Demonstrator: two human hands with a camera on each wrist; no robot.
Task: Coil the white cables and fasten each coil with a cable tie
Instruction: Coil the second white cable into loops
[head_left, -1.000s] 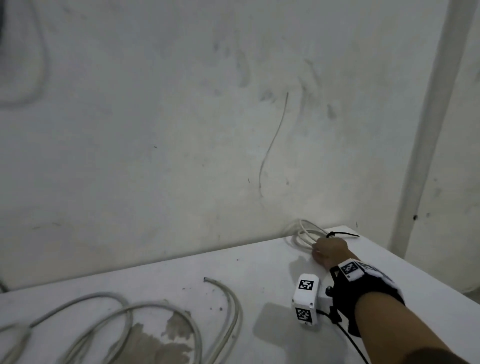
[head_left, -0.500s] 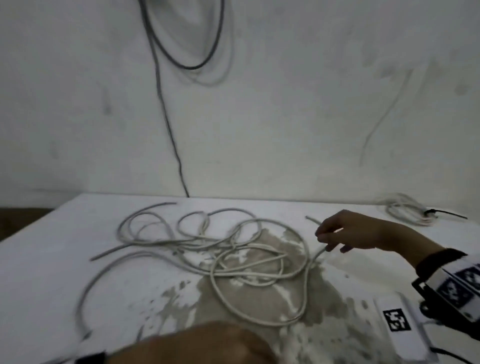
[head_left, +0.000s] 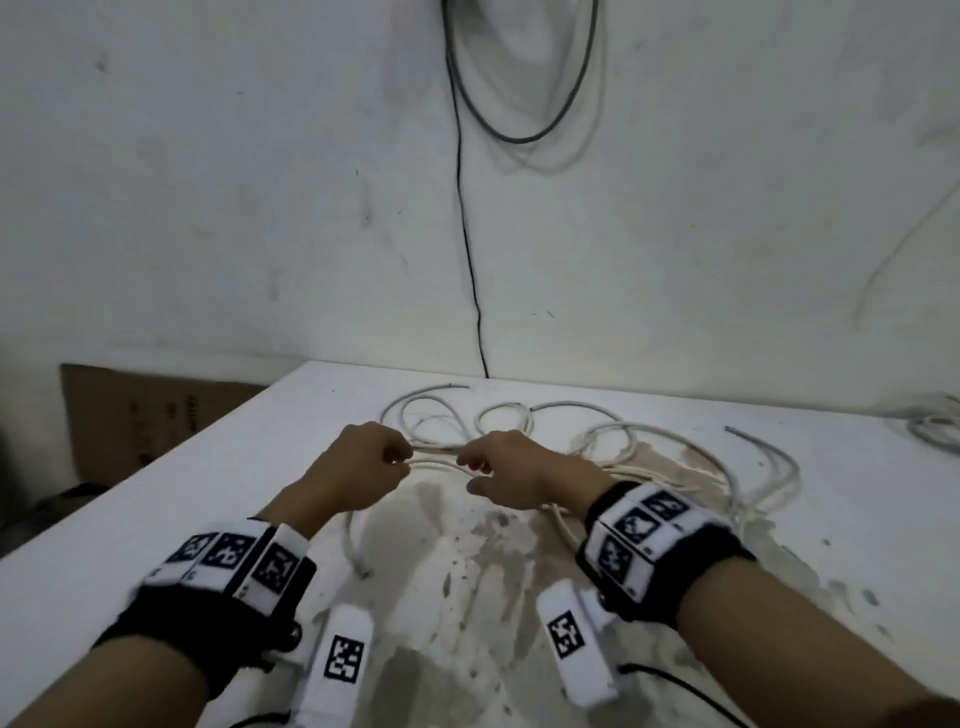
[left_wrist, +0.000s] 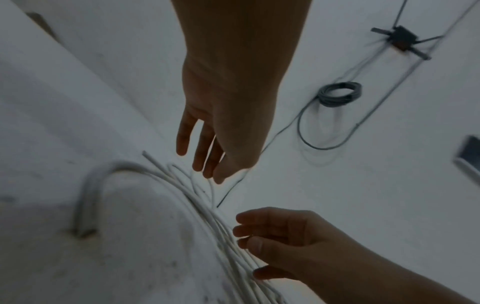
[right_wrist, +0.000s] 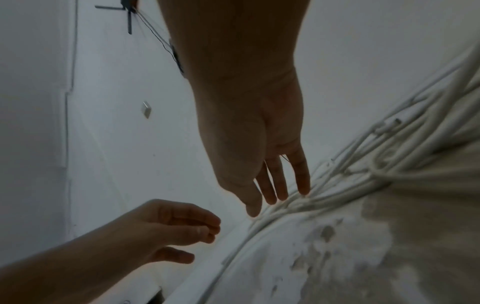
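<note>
A loose tangle of white cable (head_left: 613, 431) lies spread over the middle of the white table (head_left: 156, 509). My two hands hover side by side over its near left part. The left hand (head_left: 395, 462) has loosely bent fingers just above the strands (left_wrist: 182, 185) and grips nothing. The right hand (head_left: 472, 467) reaches down with nearly straight fingers (right_wrist: 278, 191), whose tips touch the bundled strands (right_wrist: 337, 185). One strand (head_left: 436, 462) runs between both hands. A finished white coil (head_left: 935, 426) lies at the table's far right edge.
Flaking, stained paint (head_left: 467, 571) covers the table in front of me. A dark cable (head_left: 467, 234) hangs down the wall to the table's back edge, with a grey coil (left_wrist: 339, 94) higher up. A cardboard box (head_left: 145, 410) stands beyond the table's left edge.
The right hand left the coil at the far right corner and came over to the loose tangle. The left hand came up beside it, and the view turned left.
</note>
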